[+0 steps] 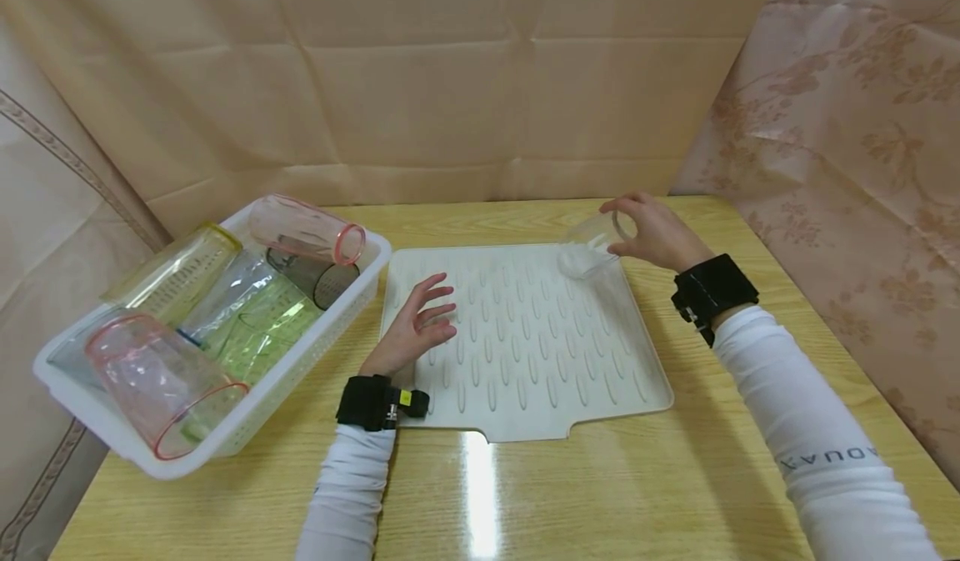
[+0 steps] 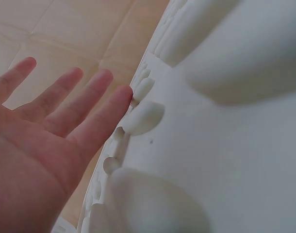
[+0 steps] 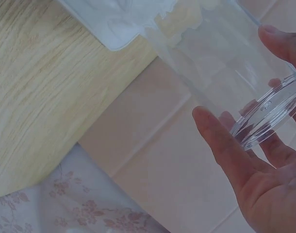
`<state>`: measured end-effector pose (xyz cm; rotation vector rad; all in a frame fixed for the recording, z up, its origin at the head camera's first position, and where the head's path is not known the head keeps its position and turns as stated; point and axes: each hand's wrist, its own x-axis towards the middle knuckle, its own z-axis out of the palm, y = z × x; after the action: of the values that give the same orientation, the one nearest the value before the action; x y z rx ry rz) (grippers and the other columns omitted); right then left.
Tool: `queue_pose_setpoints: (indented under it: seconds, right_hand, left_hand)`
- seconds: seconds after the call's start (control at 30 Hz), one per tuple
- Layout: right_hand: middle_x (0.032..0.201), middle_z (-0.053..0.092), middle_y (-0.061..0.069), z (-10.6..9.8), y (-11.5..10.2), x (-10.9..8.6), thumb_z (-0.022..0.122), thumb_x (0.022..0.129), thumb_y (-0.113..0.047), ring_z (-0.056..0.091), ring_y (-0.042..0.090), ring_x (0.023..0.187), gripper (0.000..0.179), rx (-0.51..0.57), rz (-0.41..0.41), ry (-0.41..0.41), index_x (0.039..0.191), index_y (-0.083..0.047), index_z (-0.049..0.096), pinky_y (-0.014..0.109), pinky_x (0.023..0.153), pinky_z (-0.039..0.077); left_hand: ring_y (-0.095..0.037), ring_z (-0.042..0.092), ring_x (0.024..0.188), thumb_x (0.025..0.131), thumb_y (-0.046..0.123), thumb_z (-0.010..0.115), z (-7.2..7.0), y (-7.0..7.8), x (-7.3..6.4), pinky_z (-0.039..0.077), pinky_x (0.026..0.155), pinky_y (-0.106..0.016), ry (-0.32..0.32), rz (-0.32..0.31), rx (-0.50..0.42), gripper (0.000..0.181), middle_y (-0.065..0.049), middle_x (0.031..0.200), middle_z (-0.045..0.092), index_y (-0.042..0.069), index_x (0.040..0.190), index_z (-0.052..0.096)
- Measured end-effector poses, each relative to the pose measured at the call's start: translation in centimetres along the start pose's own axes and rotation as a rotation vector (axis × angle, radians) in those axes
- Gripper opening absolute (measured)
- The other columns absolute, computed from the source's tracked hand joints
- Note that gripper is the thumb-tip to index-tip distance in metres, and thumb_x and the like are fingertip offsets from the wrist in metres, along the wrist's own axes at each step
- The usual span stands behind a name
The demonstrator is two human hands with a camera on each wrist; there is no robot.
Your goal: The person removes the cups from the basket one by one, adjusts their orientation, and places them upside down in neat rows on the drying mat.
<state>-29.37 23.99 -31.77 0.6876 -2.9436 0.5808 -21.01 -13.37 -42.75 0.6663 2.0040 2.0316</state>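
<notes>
The right hand (image 1: 654, 232) grips 1 clear cup (image 1: 588, 246), tilted mouth-down at the drying mat's (image 1: 525, 411) far corner, apparently being placed, needing uprighting and release, while the left hand (image 1: 416, 328) rests open on the mat.

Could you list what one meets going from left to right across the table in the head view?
White basket of tumblers → left hand over the mat's left edge → ribbed draining mat → clear glass → right hand holding that glass.

A white perforated plastic basket (image 1: 341, 315) sits at the left of the light wooden worktop (image 1: 600, 478), holding pink, yellow, green and grey clear plastic tumblers (image 1: 307, 229) on their sides. Creased beige paper sheeting (image 1: 450, 86) hangs behind, with a floral-patterned sheet (image 1: 862, 127) at right.
</notes>
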Motion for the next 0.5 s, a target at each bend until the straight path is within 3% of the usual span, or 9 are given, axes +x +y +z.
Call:
queue_pose_setpoints:
  seconds: [0.2,0.5]
  right_hand:
    - [0.125,0.044,0.025,-0.2,-0.1,0.1,0.076,0.072,-0.013,0.045,0.041,0.107,0.059,-0.022,0.006,0.001,0.125,-0.005,0.05,0.059,0.088,0.041]
    - [0.125,0.043,0.026,-0.2,-0.5,0.5,0.074,0.074,-0.014,0.047,0.041,0.104,0.059,-0.039,0.04,-0.033,0.126,-0.004,0.048,0.059,0.085,0.042]
  left_hand:
    - [-0.047,0.029,0.129,0.086,0.004,0.06,0.2,0.9,-0.2,0.034,0.1,-0.06,0.007,-0.018,0.029,0.072,-0.028,0.144,0.024,0.015,0.144,0.019]
    - [-0.041,0.031,0.13,0.086,0.008,0.062,-0.1,-0.7,-0.1,0.033,0.101,-0.057,0.014,-0.001,0.02,0.069,-0.027,0.145,0.024,0.023,0.142,0.025]
